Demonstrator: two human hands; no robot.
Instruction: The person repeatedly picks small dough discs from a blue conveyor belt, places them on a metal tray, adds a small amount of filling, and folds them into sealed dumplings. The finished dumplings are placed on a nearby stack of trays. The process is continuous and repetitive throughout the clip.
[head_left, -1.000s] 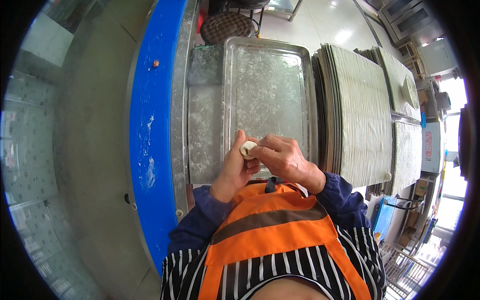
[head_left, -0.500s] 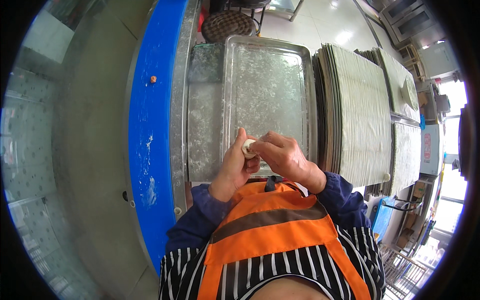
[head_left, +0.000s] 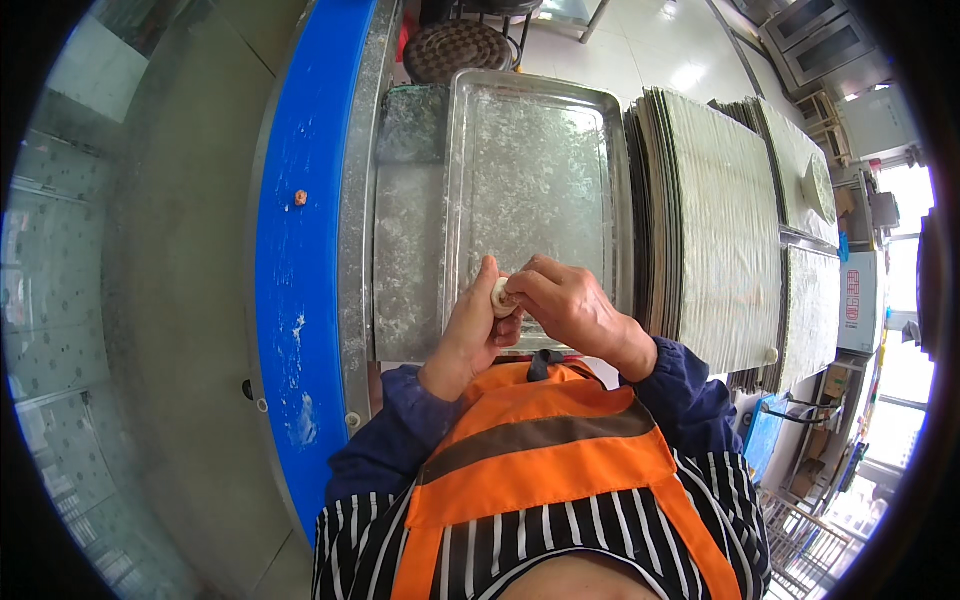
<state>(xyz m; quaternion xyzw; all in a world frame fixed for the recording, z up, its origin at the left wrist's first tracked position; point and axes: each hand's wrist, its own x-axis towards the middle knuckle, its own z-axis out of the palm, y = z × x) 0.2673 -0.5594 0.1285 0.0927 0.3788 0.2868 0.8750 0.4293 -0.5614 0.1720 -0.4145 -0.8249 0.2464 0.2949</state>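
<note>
Both hands' grip (head_left: pixel 520 310) pinching dough piece (head_left: pixel 499 296)

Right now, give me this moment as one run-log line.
left hand: grips dough piece | right hand: pinches same dough piece | below: floured metal tray, nothing on it | right: stacked trays

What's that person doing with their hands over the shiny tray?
A person in an orange apron holds a small pale lump of dough between both hands, the left hand cupping it and the right hand pinching it. They are above the near end of a floured metal tray.
</note>
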